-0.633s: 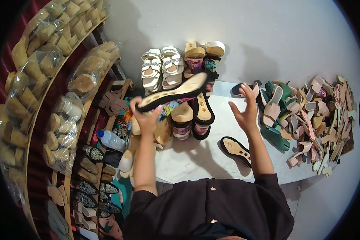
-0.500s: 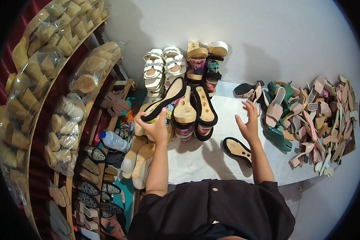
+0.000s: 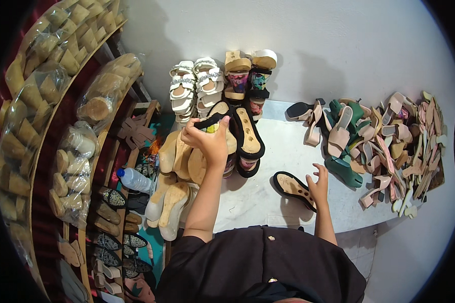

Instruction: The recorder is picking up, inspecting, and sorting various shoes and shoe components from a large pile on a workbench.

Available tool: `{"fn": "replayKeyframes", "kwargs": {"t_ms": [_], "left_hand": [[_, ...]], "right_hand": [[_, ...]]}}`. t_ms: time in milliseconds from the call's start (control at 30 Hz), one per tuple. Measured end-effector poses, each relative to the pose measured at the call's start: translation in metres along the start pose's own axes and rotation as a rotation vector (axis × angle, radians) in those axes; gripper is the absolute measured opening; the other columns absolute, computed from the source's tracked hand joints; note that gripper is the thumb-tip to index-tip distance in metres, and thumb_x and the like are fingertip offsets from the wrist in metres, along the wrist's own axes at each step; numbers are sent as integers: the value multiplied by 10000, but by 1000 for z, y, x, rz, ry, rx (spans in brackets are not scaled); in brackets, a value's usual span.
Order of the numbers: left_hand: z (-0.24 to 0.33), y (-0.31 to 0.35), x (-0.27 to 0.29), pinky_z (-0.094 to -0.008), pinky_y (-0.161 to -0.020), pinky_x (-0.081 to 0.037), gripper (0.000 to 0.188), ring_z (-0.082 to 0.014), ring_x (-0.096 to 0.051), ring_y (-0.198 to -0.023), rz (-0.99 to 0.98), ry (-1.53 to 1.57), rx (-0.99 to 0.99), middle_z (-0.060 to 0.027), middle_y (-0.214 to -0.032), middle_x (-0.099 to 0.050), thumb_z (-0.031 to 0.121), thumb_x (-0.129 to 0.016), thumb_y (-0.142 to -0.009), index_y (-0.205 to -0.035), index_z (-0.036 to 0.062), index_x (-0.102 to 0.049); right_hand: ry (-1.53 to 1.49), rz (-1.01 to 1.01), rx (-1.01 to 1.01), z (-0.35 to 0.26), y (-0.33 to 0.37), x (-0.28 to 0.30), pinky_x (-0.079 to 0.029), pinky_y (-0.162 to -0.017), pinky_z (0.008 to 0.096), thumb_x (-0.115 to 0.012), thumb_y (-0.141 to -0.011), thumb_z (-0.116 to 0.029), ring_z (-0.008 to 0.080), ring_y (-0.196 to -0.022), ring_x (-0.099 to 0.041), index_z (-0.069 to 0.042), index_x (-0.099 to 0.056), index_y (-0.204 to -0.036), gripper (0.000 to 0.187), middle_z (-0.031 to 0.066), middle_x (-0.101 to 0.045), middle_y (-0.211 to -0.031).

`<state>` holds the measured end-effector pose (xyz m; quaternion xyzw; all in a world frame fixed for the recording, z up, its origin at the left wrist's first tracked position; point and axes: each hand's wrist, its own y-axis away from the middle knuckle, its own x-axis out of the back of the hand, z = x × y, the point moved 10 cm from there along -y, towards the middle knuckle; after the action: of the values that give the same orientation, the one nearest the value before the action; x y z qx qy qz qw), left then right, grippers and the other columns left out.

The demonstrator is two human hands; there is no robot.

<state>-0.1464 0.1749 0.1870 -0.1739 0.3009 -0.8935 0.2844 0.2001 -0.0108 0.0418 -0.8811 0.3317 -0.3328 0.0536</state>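
Observation:
My left hand (image 3: 210, 141) is closed around a black-edged sandal (image 3: 219, 108) with a tan insole and a colourful strap, tilted above a stack of similar footwear. Just right of it, another black-edged sandal (image 3: 249, 136) with holes in its sole lies on the stack. My right hand (image 3: 318, 186) is empty, fingers apart, beside the right end of a loose black-edged sole (image 3: 292, 188) on the white table. Whether it touches that sole I cannot tell. Wooden shoe lasts (image 3: 175, 202) lie at the table's left edge, partly behind my left forearm.
White strappy sandals (image 3: 182, 86) stand stacked near the wall. A large heap of pink and beige sandals (image 3: 389, 136), with green lasts (image 3: 345, 171), fills the table's right side. On the left are shelves with bagged lasts (image 3: 81, 174) and a water bottle (image 3: 134, 179).
My left hand has moved right and slightly up with the sandal, over the stack. My right hand has come down from mid-air to beside the loose sole. The view has shifted slightly.

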Motion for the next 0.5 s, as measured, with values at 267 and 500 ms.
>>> {"fn": "replayKeyframes", "kwargs": {"t_ms": [267,500], "left_hand": [[11,10,-16,-466,-990,-201,630,-337,-261,-1187,-236,-15,-94,-194,-1222,-308,321,-752,-708,-1118,48,-358],[10,18,-12,-440,-1017,-222,757,-341,-259,-1224,-341,96,-114,-201,-1287,-277,207,-760,-692,-1285,34,-320]], "right_hand": [[247,-194,-178,25,12,-5,-389,-907,484,-692,-659,-168,311,-1091,-486,-124,-447,-1226,619,146,-463,-1208],[558,-697,-345,46,49,-42,-261,-962,663,-851,-458,-298,326,-1151,-483,-201,-310,-1359,1055,140,-451,-1281]]}}
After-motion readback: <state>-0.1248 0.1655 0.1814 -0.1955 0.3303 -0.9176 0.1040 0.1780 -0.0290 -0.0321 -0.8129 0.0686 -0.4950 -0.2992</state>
